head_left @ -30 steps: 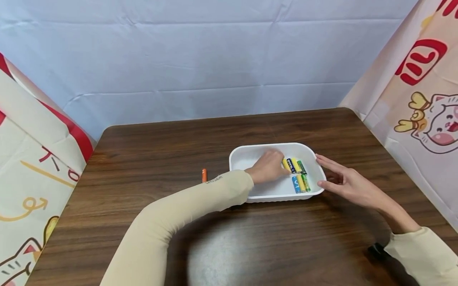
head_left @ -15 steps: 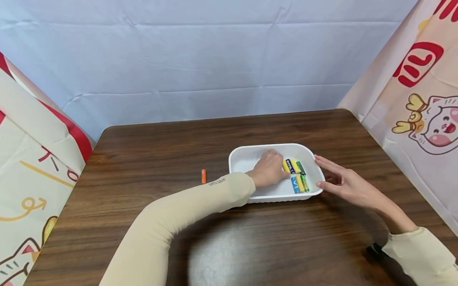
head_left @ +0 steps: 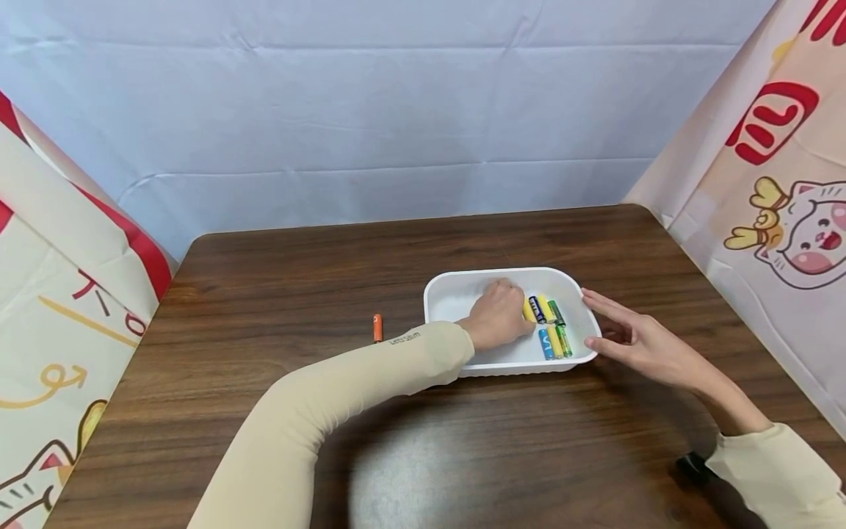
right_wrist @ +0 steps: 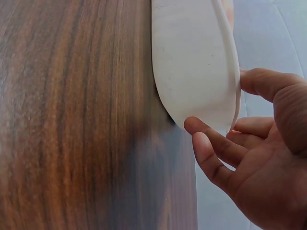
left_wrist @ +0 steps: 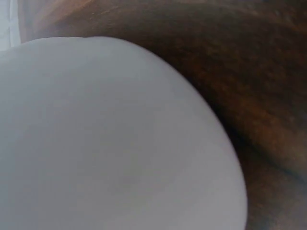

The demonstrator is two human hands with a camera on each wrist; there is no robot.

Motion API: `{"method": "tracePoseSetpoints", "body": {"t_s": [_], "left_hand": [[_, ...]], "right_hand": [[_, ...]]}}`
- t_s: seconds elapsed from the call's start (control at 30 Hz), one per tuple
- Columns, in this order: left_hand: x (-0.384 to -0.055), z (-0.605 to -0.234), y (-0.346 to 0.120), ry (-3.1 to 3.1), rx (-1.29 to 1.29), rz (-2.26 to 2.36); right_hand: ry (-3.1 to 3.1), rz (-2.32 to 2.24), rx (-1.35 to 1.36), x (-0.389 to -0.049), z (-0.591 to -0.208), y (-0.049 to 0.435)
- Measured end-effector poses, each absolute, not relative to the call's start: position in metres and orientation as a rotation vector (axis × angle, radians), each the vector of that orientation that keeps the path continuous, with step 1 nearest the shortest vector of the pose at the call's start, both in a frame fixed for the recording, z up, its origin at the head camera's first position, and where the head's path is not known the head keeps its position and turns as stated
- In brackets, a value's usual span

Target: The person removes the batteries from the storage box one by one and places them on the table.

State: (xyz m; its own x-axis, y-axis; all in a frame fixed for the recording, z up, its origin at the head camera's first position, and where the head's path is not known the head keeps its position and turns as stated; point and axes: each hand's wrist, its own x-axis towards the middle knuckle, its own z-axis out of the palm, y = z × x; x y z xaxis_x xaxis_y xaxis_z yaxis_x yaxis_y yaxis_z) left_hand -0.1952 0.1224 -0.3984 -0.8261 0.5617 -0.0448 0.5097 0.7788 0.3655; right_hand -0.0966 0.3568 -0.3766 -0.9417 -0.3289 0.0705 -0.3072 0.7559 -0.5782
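A white plastic tray [head_left: 456, 279] stands on the table with small batteries inside, in two rows at its right side. My left hand [head_left: 499, 316] reaches into it, fingers curled at the yellow battery [head_left: 528, 309] on the left of the back row; the thumb is at that battery's near end and the fingertips are hidden. Beside it lie a dark blue battery [head_left: 537, 309] and others. A light blue battery [head_left: 546, 344] begins the front row. My right hand [head_left: 644, 342] touches the tray's right end with extended fingers. The left wrist view shows mostly the tray's wall [left_wrist: 120, 134].
An orange battery [head_left: 377, 327] lies on the brown wooden table [head_left: 297, 279] left of the tray, partly behind the left sleeve [head_left: 357, 378]. A black object [head_left: 692, 467] is by the right cuff. Pale cloth [head_left: 396, 110] hangs behind the table, with printed cloths at both sides.
Both hands stay almost in place. The left fingers shift slightly at the yellow battery, while the tray and the rows of batteries stay nearly the same.
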Motion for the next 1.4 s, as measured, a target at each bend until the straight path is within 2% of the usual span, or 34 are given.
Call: {"method": "tracePoseSetpoints", "body": {"t_s": [0.33, 0.6, 0.97, 1.4], "left_hand": [[-0.195, -0.382, 0.111, 2.700, 0.760, 0.678], [-0.191, -0.346, 0.083, 2.692, 0.897, 0.685], [-0.197, -0.315, -0.013, 2.718, 0.921, 0.959], [-0.192, -0.331, -0.118, 2.702, 0.790, 1.020]], "right_hand": [[2.900, -0.918, -0.504, -0.097, -0.375, 0.356], [2.896, -0.892, -0.482, -0.099, -0.375, 0.357], [2.914, -0.953, -0.528, -0.098, -0.380, 0.360], [2.903, -0.970, -0.566, -0.098, -0.379, 0.358]]}}
